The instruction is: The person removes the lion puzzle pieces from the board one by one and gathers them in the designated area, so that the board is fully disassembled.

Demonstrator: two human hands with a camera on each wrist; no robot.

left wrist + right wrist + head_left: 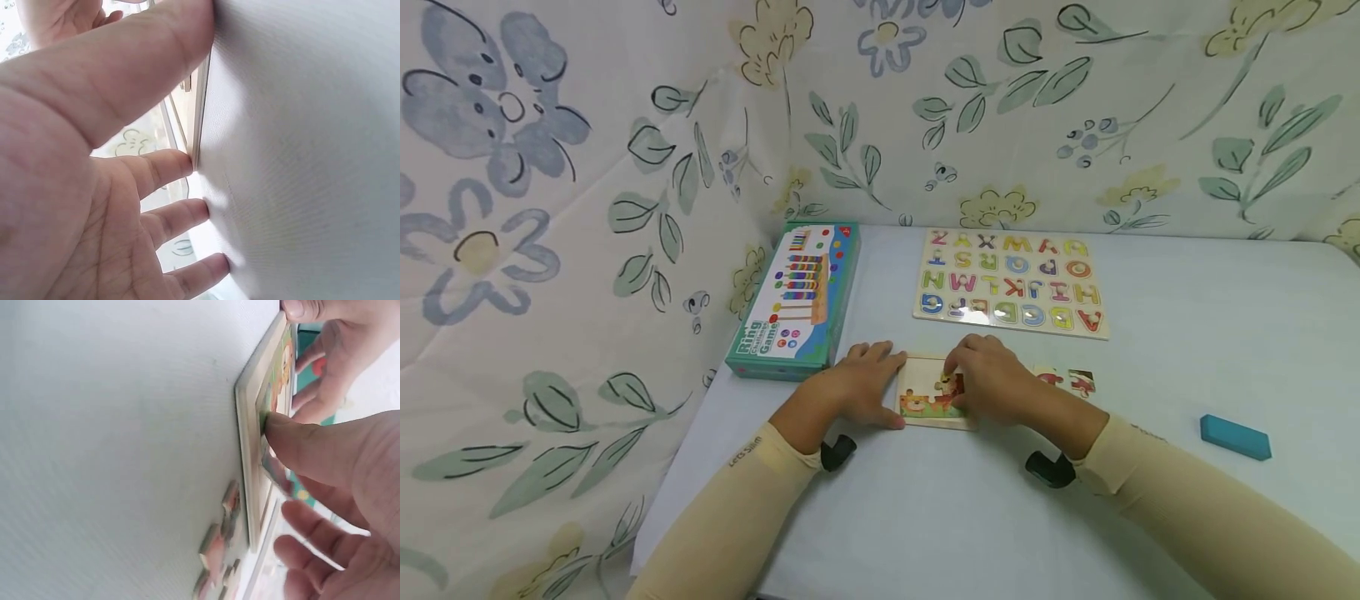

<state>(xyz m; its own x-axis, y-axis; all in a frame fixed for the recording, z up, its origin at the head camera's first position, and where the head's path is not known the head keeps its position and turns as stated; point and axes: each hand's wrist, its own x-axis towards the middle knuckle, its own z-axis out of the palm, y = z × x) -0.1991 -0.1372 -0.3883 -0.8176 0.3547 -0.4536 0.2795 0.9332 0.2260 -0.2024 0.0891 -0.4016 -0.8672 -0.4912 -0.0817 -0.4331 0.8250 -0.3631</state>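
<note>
A small wooden puzzle tray (pixel 923 372) lies on the white tabletop, with joined picture pieces (pixel 919 406) along its near side and bare wood showing at the upper left. My left hand (pixel 867 387) steadies the tray's left edge; its fingers are spread, and thumb and fingertips touch the edge and table. Over the tray's right part, my right hand (pixel 992 382) pinches a puzzle piece (pixel 276 472) between thumb and finger. That piece is tilted within the frame, and the head view mostly hides it. Loose puzzle pieces (pixel 1081 382) lie right of the tray, partly behind the right hand.
Beyond the tray lies a wooden alphabet board (pixel 1011 283) with coloured letters. A green Ring Challenge Game box (pixel 797 300) sits at the back left. A teal block (pixel 1235 437) rests on the right. Flowered cloth (pixel 880 167) hangs behind the table.
</note>
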